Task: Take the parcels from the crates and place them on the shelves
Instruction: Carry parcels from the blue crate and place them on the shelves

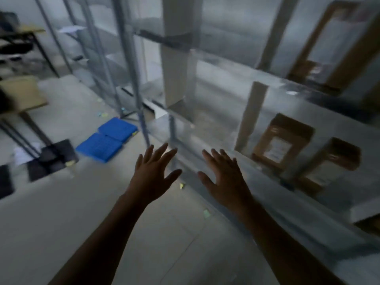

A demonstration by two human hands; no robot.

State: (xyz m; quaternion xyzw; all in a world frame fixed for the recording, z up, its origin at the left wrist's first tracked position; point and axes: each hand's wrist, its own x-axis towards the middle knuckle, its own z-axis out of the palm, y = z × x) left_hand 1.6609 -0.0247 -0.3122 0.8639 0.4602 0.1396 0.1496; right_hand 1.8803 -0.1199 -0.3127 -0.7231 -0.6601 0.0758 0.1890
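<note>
Both hands, left (153, 173) and right (224, 177), reach forward with fingers spread, holding nothing, beside metal shelves (257, 161) bearing brown parcels (282, 140). Blue crates (107, 138) lie on the floor (82, 212).

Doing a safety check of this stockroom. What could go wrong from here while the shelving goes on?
1. The blue crates lie flat on the floor with paper scraps nearby: a likely trip or slip.
2. The parcels stand on end near the front edge of the shelf; a bump might topple them.
3. The left hand and right hand are open and empty close to that metal edge and could knock against it.
</note>
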